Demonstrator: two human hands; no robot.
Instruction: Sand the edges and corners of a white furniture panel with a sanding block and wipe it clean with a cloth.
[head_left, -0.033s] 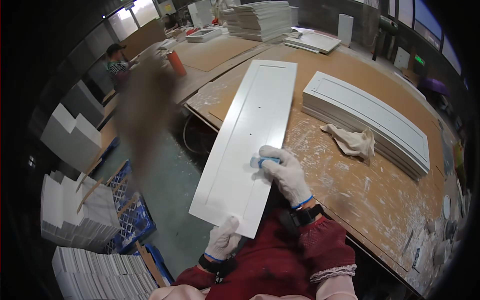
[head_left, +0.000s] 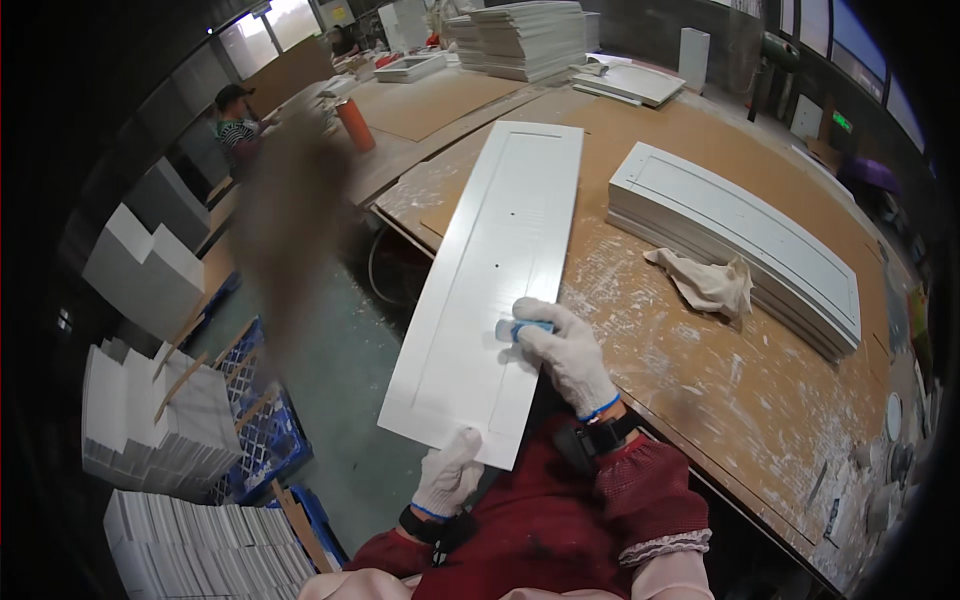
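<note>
The gloved left hand [head_left: 449, 473] pinches the near short edge of the panel [head_left: 465, 320], thumb on top. The panel's long axis runs away from the body, far end leaning right; it crosses the worktop's [head_left: 690, 385] near edge, the near end overhanging. The gloved right hand [head_left: 570, 350] curls round a blue block [head_left: 530, 328] on its face. Beyond, a rag [head_left: 708, 285] lies beside a stack [head_left: 735, 225] toward the worktop's right edge.
</note>
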